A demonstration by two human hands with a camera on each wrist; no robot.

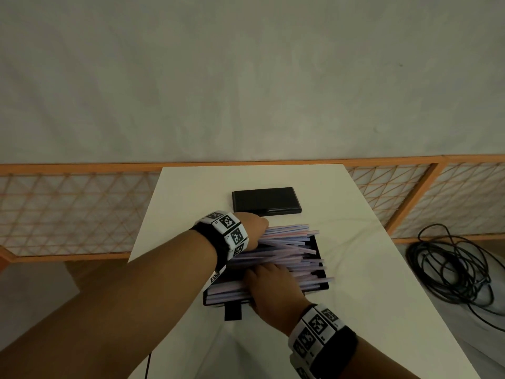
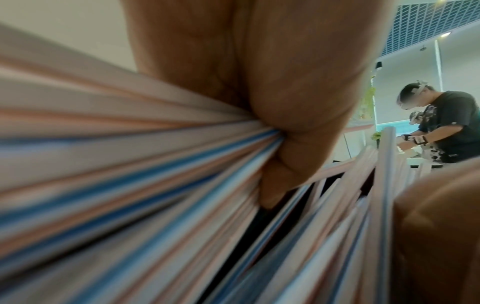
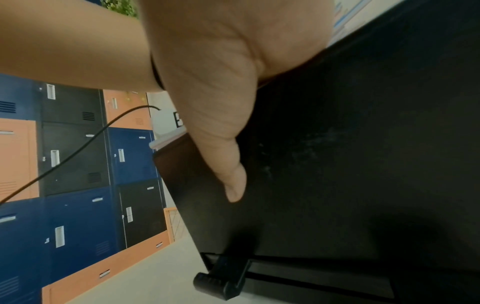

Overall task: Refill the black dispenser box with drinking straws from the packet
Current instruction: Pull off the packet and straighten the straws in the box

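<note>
The black dispenser box (image 1: 323, 286) stands open on the white table (image 1: 369, 269), holding a loose pile of pale pink and blue straws (image 1: 289, 250) that fan out over its right wall. My left hand (image 1: 255, 227) grips a thick bundle of these straws (image 2: 130, 164) at their left ends, above the box's far left corner; its fingers (image 2: 298, 102) are curled round them. My right hand (image 1: 269, 285) straddles the box's front wall (image 3: 350, 164), fingers over the straws inside and thumb (image 3: 221, 133) pressed on the outside. No packet is in view.
The box's black lid (image 1: 266, 201) lies flat behind it. A small lever (image 1: 233, 311) juts from the box's front base. An orange lattice railing (image 1: 68, 212) runs behind the table, and coiled black cable (image 1: 451, 266) lies on the floor at right. Another person (image 2: 451, 127) works in the distance.
</note>
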